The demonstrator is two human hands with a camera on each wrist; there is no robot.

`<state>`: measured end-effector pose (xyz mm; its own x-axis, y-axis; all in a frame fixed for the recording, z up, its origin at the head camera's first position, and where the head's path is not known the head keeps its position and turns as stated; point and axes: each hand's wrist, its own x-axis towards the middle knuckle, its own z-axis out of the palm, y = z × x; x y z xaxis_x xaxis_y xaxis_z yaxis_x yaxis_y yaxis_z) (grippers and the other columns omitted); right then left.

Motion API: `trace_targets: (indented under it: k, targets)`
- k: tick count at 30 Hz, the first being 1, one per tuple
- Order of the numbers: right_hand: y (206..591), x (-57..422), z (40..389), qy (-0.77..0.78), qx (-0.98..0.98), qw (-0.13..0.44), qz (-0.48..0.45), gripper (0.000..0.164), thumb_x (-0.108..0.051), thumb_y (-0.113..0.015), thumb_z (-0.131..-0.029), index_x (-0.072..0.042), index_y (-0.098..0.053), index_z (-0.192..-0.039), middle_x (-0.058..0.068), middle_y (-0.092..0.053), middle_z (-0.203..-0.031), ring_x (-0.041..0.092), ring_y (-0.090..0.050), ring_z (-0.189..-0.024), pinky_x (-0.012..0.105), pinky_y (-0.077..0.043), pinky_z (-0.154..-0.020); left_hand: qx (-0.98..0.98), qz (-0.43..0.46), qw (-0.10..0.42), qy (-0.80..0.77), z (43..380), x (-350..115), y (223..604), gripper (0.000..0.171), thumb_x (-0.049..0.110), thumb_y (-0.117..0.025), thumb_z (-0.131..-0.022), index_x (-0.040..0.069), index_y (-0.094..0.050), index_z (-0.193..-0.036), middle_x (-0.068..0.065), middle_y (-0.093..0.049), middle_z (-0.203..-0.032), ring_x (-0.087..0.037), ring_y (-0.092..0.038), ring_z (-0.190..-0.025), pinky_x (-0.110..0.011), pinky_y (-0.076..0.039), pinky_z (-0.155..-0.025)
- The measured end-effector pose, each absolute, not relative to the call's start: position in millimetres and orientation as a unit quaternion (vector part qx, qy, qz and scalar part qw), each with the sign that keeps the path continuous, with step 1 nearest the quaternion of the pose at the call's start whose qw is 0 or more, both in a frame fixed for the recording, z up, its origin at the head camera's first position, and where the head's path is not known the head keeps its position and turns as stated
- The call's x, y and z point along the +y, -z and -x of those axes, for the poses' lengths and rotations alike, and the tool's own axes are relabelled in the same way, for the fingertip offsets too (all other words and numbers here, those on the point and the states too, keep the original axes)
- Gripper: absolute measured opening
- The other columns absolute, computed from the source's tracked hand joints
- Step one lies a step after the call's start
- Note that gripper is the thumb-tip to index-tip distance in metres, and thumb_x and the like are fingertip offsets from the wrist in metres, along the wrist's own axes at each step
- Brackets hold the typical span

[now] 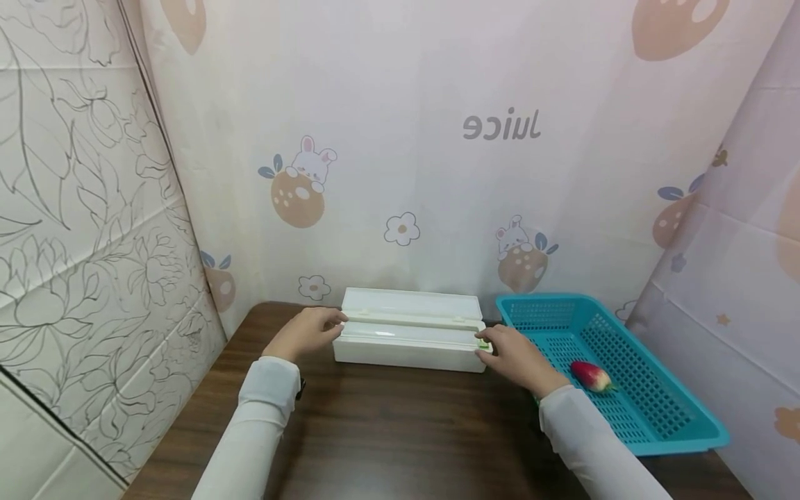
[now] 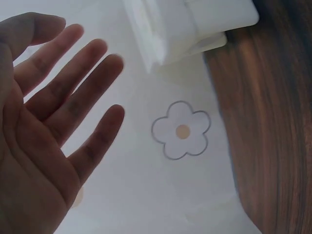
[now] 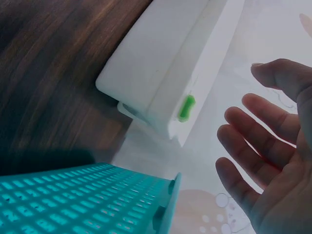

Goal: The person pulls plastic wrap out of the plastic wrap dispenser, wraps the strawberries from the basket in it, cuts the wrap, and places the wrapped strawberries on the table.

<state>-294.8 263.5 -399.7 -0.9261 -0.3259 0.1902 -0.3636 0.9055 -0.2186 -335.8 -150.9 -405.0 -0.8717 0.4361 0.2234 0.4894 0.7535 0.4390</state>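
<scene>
A long white cling film dispenser (image 1: pixel 406 354) stands at the back of the table with its lid (image 1: pixel 412 303) raised. A small green piece (image 3: pixel 186 108) sits at its right end. My left hand (image 1: pixel 309 332) hovers by the left end of the dispenser. In the left wrist view, its fingers (image 2: pixel 87 73) are spread and loosely bent, with nothing in them. My right hand (image 1: pixel 514 354) is at the right end, close over the green piece. Its fingers (image 3: pixel 258 139) are relaxed and apart in the right wrist view, and the palm holds nothing.
A turquoise mesh basket (image 1: pixel 662 378) stands at the right, close to my right forearm. Inside it lies a red and white radish-like item (image 1: pixel 592 376). The dark wooden table (image 1: pixel 387 437) meets a patterned curtain (image 1: pixel 406 173) behind the dispenser.
</scene>
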Motion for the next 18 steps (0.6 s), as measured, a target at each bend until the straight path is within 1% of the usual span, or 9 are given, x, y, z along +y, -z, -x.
trace_targets:
  k: [2,5,7,9,12,16,18]
  targets:
    - [400,264,298,-0.136,-0.971,0.071,-0.185,0.037,-0.024,-0.073,-0.093,-0.002,-0.068,-0.123,0.009,-0.067,-0.102,0.021,-0.058,-0.084,0.041,-0.053,-0.074,-0.933,0.26,0.053,0.242,341,-150,408,0.028,0.018,-0.06,-0.099,0.007,-0.069,-0.124,-0.004,-0.07,-0.11,-0.019,-0.064,-0.093,-0.041,-0.054,-0.082]
    - [403,265,303,-0.151,-0.966,0.064,-0.202,0.039,-0.023,-0.071,-0.094,0.0,-0.066,-0.125,0.014,-0.067,-0.114,0.028,-0.062,-0.099,0.049,-0.054,-0.086,-0.934,0.266,0.055,0.232,347,-146,411,0.031,0.017,-0.061,-0.098,0.007,-0.067,-0.127,-0.007,-0.068,-0.112,-0.019,-0.058,-0.088,-0.041,-0.051,-0.081]
    - [405,265,305,-0.16,-0.963,0.056,-0.208,0.041,-0.022,-0.071,-0.094,0.0,-0.064,-0.128,0.017,-0.065,-0.12,0.033,-0.062,-0.109,0.052,-0.052,-0.091,-0.938,0.261,0.047,0.225,350,-143,413,0.033,0.017,-0.06,-0.098,0.008,-0.066,-0.129,-0.008,-0.066,-0.119,-0.021,-0.059,-0.096,-0.042,-0.05,-0.087]
    - [407,266,307,-0.162,-0.962,0.052,-0.214,0.045,-0.023,-0.071,-0.094,0.001,-0.062,-0.131,0.02,-0.063,-0.126,0.036,-0.06,-0.115,0.054,-0.05,-0.094,-0.941,0.255,0.036,0.221,351,-139,416,0.035,0.018,-0.059,-0.098,0.01,-0.064,-0.131,-0.009,-0.062,-0.13,-0.025,-0.059,-0.111,-0.045,-0.048,-0.097]
    - [410,266,310,-0.161,-0.961,0.047,-0.22,0.051,-0.024,-0.073,-0.093,0.001,-0.058,-0.136,0.022,-0.058,-0.133,0.038,-0.056,-0.122,0.055,-0.047,-0.098,-0.944,0.252,0.019,0.213,353,-133,421,0.038,0.018,-0.058,-0.097,0.012,-0.062,-0.134,-0.009,-0.057,-0.139,-0.029,-0.051,-0.13,-0.048,-0.041,-0.107]
    - [411,264,314,-0.154,-0.96,0.043,-0.23,0.054,-0.023,-0.073,-0.093,0.003,-0.056,-0.137,0.024,-0.056,-0.135,0.04,-0.054,-0.124,0.055,-0.046,-0.1,-0.949,0.247,0.014,0.195,353,-127,427,0.043,0.02,-0.058,-0.097,0.013,-0.059,-0.139,-0.01,-0.051,-0.147,-0.03,-0.046,-0.135,-0.05,-0.038,-0.109]
    - [412,263,317,-0.151,-0.96,0.037,-0.232,0.053,-0.023,-0.072,-0.093,0.004,-0.056,-0.136,0.024,-0.056,-0.135,0.04,-0.054,-0.124,0.055,-0.046,-0.1,-0.952,0.244,0.016,0.187,353,-125,430,0.044,0.021,-0.058,-0.097,0.013,-0.058,-0.14,-0.011,-0.049,-0.148,-0.031,-0.046,-0.135,-0.051,-0.038,-0.109]
